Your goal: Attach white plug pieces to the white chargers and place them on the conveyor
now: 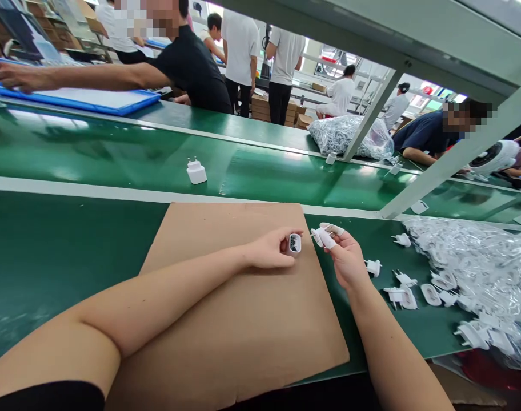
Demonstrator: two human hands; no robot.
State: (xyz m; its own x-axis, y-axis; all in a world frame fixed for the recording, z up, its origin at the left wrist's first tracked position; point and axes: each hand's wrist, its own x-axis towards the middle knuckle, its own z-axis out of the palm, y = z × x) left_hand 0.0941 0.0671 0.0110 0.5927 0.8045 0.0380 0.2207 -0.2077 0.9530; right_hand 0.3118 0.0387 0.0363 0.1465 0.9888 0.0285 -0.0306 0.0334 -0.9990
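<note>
My left hand (271,248) is closed around a white charger housing (294,244), whose open end with dark inner parts faces me. It is held just over a brown cardboard sheet (226,319). To the right, my right hand (344,254) pinches a white two-pin plug piece (318,235) between fingers that wear white finger covers. The two parts are apart, with a short gap between them. Several more plug pieces (400,297) lie loose on the green table to the right of my right forearm.
A clear plastic bag (483,268) of parts lies at the right. Beyond the pale rail, a green conveyor belt (149,160) carries a white charger (196,171). A slanted metal post (449,154) stands at the right. Across the belt, a person in black (196,68) reaches left.
</note>
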